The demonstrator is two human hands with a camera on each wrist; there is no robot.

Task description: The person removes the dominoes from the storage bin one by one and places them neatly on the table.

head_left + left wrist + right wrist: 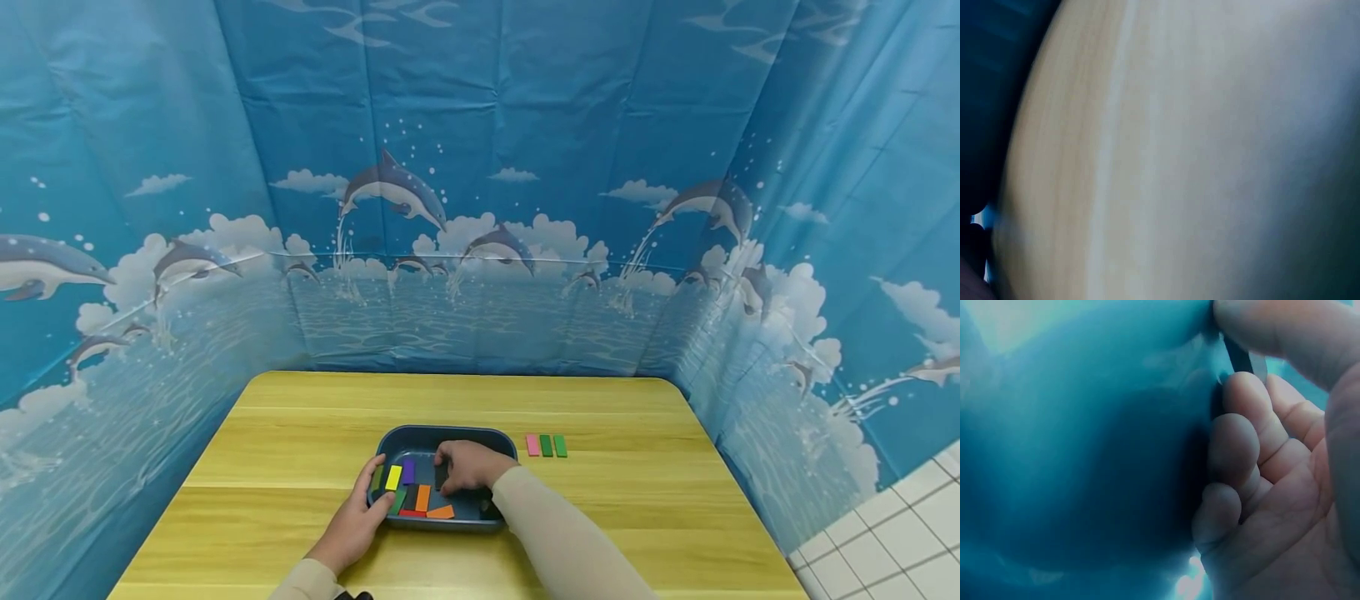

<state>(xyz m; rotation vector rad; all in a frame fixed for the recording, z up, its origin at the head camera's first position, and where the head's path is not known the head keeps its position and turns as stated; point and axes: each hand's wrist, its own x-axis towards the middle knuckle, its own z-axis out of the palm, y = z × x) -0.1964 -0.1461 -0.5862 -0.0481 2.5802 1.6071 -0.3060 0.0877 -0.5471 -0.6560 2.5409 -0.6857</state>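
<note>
fingers [1235,447] of right hand [472,465] on black block [440,477]

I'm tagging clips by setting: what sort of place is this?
Probably a makeshift indoor workspace: dolphin-print sheeting hangs behind a wood-grain table, and white tiles show at right.

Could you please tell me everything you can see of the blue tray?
The tray is dark blue, rectangular with rounded corners and raised sides, smooth and plastic-looking. It sits flat on the wood-grained table, holding colorful blocks. The left hand touches its left end; the right hand reaches inside.
</note>
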